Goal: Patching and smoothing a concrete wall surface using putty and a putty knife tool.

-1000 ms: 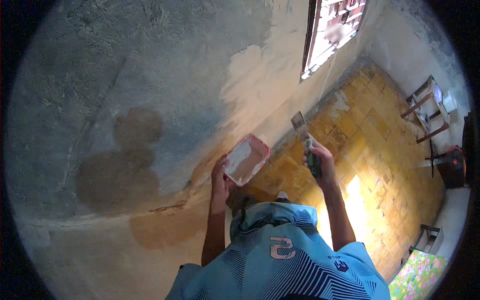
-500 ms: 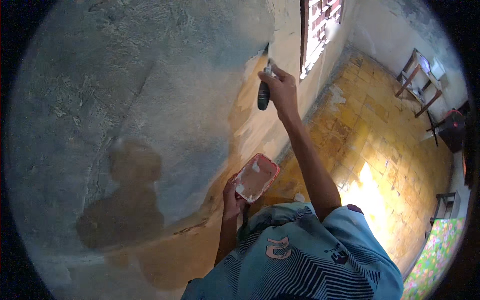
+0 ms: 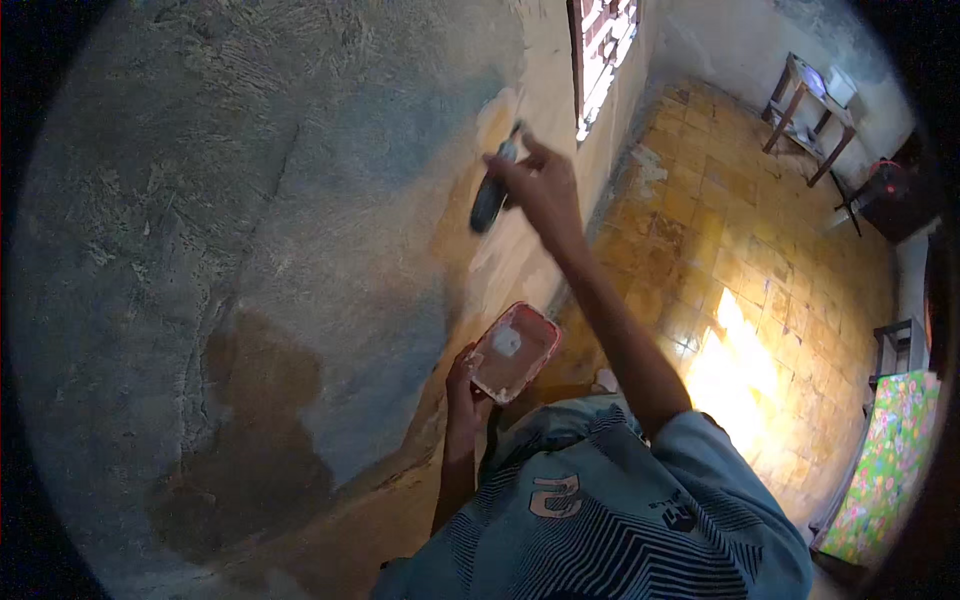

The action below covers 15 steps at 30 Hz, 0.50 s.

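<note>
On shirt (image 3: 600, 450): pale no. (image 3: 556, 496), logo (image 3: 680, 516); R hand (image 3: 547, 190) grips scraper (image 3: 487, 205).

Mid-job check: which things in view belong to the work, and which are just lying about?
In use:
- dark-handled scraper, in the right hand
- red-rimmed tray, in the left hand
- patchy wall

Apparently just about:
- wooden table
- flowered cloth

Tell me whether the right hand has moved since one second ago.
Yes. Judged against the window, the right hand has moved up and left in view, ending closer to the window's lower corner.
</note>
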Each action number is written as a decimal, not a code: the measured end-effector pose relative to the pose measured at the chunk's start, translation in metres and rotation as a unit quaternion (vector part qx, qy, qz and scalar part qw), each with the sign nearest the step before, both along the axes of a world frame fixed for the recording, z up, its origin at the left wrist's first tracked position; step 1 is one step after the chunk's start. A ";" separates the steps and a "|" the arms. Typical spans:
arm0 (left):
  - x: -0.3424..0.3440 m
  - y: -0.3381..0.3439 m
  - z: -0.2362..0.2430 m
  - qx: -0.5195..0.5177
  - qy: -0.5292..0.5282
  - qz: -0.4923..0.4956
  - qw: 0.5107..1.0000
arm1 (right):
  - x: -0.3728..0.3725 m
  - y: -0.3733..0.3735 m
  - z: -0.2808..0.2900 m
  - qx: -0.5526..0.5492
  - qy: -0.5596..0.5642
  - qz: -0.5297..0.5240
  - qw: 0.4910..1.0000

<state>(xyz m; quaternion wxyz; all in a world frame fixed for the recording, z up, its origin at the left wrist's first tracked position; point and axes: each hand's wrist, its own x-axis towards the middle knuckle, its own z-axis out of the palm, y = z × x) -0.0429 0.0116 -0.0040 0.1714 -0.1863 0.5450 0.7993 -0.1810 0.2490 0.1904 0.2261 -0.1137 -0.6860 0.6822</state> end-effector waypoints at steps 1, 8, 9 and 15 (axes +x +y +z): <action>0.000 0.003 -0.009 0.022 -0.014 -0.002 1.000 | -0.015 0.018 -0.005 0.017 -0.035 -0.023 0.999; 0.003 0.005 -0.006 -0.016 -0.013 -0.032 0.999 | 0.029 -0.054 -0.024 0.065 -0.068 0.073 0.993; 0.000 0.001 -0.019 -0.016 -0.054 -0.025 0.998 | 0.062 -0.076 -0.016 0.064 0.014 0.075 0.995; -0.002 0.025 0.016 0.061 0.006 -0.025 0.998 | 0.033 -0.011 -0.027 -0.010 -0.114 0.060 0.992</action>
